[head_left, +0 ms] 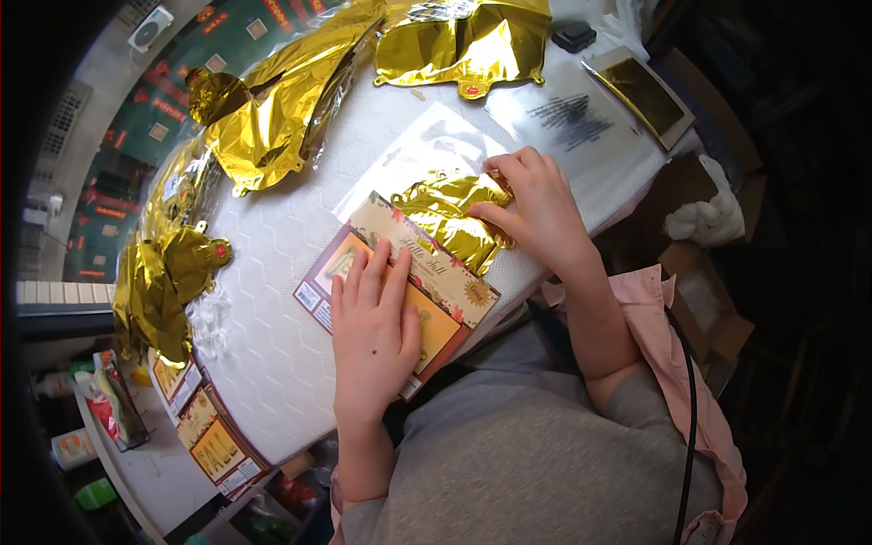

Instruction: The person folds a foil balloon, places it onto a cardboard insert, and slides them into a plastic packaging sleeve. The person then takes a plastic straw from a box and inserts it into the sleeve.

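Note:
My left hand lies flat, fingers stretched, on printed cards with autumn leaf patterns and an orange panel, near the front edge of the table. At their far side is a folded, crinkled gold foil balloon, partly overlapped by the top card. My right hand pinches the right end of this balloon between thumb and fingers. Beneath and beyond the balloon, a clear plastic bag is spread out. The lower edge of the balloon is hidden by the cards.
More gold foil balloons lie along the far and left edges of the white padded table. At right are a clear printed bag, a framed gold sheet and a black object. More cards sit at lower left; cardboard boxes stand right.

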`<state>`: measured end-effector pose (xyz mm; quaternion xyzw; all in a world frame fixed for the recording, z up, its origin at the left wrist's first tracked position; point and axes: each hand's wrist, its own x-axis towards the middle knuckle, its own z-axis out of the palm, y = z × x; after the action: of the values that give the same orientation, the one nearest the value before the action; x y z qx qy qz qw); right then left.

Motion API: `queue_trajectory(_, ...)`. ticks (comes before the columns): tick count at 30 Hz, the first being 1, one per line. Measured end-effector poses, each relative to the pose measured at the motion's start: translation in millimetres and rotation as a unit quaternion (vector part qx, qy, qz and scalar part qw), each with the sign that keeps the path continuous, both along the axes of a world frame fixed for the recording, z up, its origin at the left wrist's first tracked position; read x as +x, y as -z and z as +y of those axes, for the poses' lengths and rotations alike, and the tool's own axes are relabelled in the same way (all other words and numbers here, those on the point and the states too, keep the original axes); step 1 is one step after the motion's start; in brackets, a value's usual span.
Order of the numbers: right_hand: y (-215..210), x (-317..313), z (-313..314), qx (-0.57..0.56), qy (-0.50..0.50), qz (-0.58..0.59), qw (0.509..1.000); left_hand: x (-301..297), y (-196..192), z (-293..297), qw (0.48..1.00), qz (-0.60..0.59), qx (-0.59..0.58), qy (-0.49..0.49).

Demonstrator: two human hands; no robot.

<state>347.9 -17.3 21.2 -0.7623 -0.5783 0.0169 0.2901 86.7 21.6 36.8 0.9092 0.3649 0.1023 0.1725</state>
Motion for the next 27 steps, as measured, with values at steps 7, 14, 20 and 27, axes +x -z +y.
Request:
queue_trajectory(7,-16.2,0.9,11.6,-0.111,0.002,0.033,0.993,9.6,4.7,-0.2,1.0,-0.02,0.008,-0.006)
queue_trajectory(14,-15.2,0.0,10.0,-0.049,-0.012,-0.031,0.998,12.2,18.5,-3.1,0.999,-0.05,0.004,-0.003)
queue_trajectory(20,-32.3,-4.8,21.8,-0.159,-0.037,0.101,0.981,9.1,20.8,-5.4,0.998,-0.052,0.015,-0.008)
queue_trajectory(27,-22.1,-4.2,37.9,-0.076,-0.092,0.029,0.992,10.9,26.7,-4.9,0.997,-0.062,0.045,-0.005)
